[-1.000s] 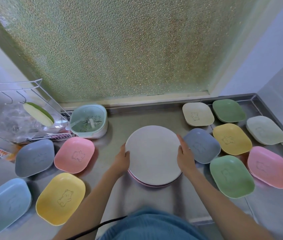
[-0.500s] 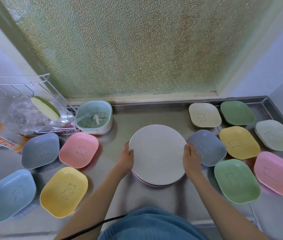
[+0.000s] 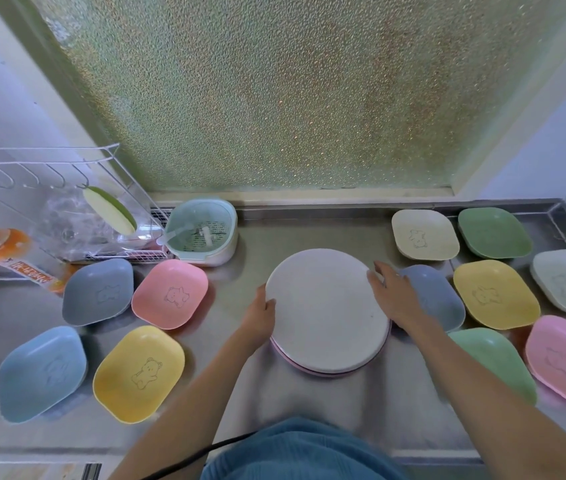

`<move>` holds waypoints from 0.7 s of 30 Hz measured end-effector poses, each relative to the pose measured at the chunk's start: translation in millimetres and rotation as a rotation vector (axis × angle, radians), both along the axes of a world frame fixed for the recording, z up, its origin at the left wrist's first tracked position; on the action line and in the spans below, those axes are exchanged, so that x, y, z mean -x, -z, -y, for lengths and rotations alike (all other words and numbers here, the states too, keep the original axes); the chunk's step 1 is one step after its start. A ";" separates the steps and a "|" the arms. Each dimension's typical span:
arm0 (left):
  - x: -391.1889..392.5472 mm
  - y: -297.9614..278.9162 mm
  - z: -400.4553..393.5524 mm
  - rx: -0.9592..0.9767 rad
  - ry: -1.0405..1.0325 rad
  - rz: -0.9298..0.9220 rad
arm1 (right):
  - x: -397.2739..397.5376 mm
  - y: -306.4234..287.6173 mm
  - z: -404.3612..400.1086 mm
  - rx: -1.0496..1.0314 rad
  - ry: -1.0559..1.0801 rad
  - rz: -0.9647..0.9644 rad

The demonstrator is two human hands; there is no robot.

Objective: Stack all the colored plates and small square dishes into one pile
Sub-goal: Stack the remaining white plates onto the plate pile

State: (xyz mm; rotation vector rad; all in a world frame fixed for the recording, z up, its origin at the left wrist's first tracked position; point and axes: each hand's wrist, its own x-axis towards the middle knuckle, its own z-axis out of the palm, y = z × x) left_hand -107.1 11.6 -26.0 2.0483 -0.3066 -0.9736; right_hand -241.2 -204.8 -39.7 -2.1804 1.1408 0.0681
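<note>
At the centre of the frame a stack of round plates (image 3: 326, 310) sits on the steel bench (image 3: 240, 393), the left hand (image 3: 260, 320) curled on its left rim, the right hand (image 3: 394, 296), fingers spread loosely, resting at its right edge beside a grey square dish (image 3: 442, 299).

The beige round plate (image 3: 326, 310) covers the stack under it, so only a thin pink rim (image 3: 312, 370) shows at the near edge and the number of plates beneath cannot be told. The right hand (image 3: 394, 296) and its forearm hide much of the grey-blue dish (image 3: 442, 299) and the near corner of the light green dish (image 3: 493, 362). The picture's right edge cuts off the pink dish (image 3: 565, 362). The left hand (image 3: 259, 320) has its fingers tucked under the stack's rim, out of sight. Behind the wire rack (image 3: 49, 168), the clear wrapped things are blurred, perhaps glassware.
</note>
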 end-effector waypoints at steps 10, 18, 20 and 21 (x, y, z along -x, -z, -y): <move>0.0 -2.2 -3.9 0.035 -0.043 -0.052 | -19.1 1.8 10.4 -0.001 -0.159 -0.196; -9.2 8.6 -47.6 0.028 -0.194 -0.042 | -50.5 20.8 -20.2 0.029 -0.281 -0.131; -12.5 7.5 -58.6 0.026 -0.203 -0.036 | -57.9 22.3 -31.4 0.038 -0.299 -0.119; -13.9 8.1 -63.7 0.027 -0.205 -0.023 | -60.7 23.2 -37.1 0.045 -0.307 -0.112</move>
